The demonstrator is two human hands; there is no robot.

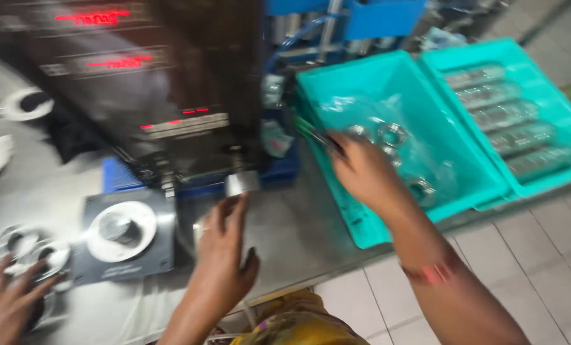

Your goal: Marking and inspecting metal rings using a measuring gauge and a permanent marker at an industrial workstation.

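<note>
Two hands at the teal bin [362,230]
Right hand [362,169] reaches inside, grip unclear among three metal rings [393,134]; left hand [224,249], beside bin, pinches a small metal piece [240,183].

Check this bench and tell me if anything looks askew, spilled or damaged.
Nothing stands out. The right hand reaches into the nearer teal bin of loose metal rings; the left hand is below the dark machine. The far teal bin holds neat rows. Motion blur hides fine damage.
</note>
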